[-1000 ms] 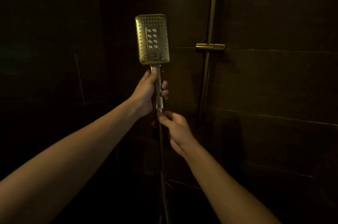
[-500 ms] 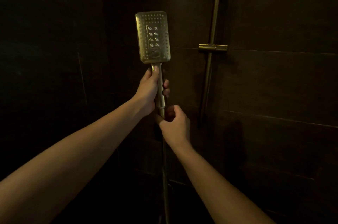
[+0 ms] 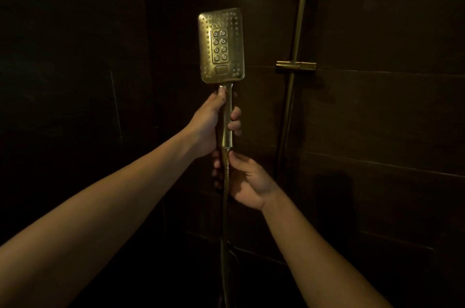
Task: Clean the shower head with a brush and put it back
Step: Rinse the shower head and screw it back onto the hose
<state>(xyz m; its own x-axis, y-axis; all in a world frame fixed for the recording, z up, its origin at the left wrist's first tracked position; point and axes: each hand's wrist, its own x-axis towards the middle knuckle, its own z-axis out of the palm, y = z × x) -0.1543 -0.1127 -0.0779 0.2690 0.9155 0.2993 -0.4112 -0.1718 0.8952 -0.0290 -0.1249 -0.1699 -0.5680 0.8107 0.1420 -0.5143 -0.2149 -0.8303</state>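
Note:
A brass rectangular shower head (image 3: 221, 46) stands upright in front of me, its nozzle face turned toward me. My left hand (image 3: 210, 121) is wrapped around its handle just below the head. My right hand (image 3: 247, 182) pinches the hose connector (image 3: 224, 157) at the bottom of the handle, thumb on the right side and fingers behind. The metal hose (image 3: 224, 245) hangs straight down from there. No brush is in view.
A brass slide rail (image 3: 298, 31) runs up the dark tiled wall to the right, with an empty holder bracket (image 3: 295, 65) on it. The room is very dim; dark walls close in on the left and right.
The shower head has tilted slightly, and my right hand has shifted its grip around the connector under the handle. My left hand keeps its hold.

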